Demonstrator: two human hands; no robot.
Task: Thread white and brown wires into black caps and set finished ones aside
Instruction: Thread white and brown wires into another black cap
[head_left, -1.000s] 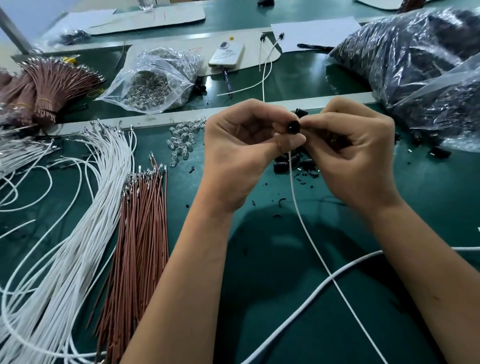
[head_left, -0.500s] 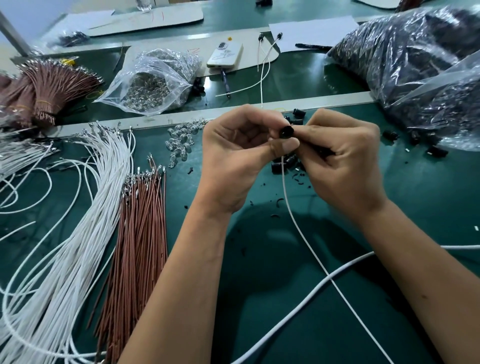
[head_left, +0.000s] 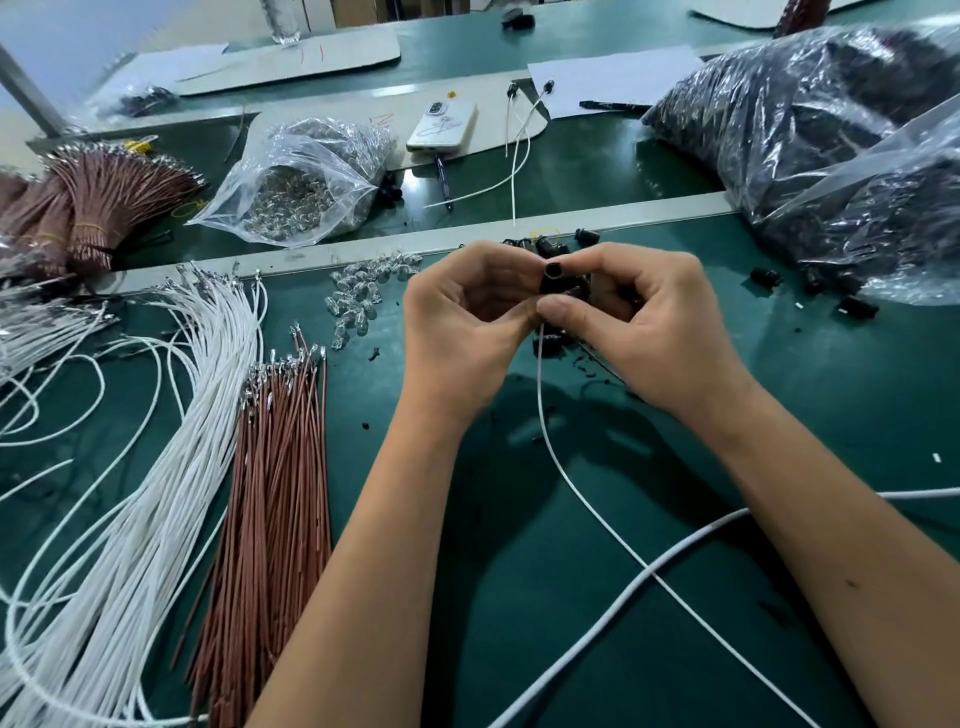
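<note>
A small black cap (head_left: 554, 277) is held upright between both hands above the green table (head_left: 519, 597). My left hand (head_left: 462, 332) pinches it from the left, and my right hand (head_left: 644, 327) pinches it from the right with the thumb under it. A thin white wire (head_left: 558, 462) hangs out of the cap's underside and trails toward the near right. A fan of white wires (head_left: 171, 441) and a bundle of brown wires (head_left: 283, 478) lie at the left. Loose black caps (head_left: 550, 247) sit just behind my hands.
Clear LED bulbs (head_left: 358, 301) are scattered left of my hands, with a clear bag (head_left: 296, 182) of them behind. Large bags of black parts (head_left: 831, 145) fill the right. A phone (head_left: 441, 124), tied brown wire bundles (head_left: 104, 202) and a thick white cable (head_left: 675, 566) lie around.
Both hands have shifted slightly down and together. The cap has turned from lying sideways to standing upright between the fingers, and the white wire hangs from it.
</note>
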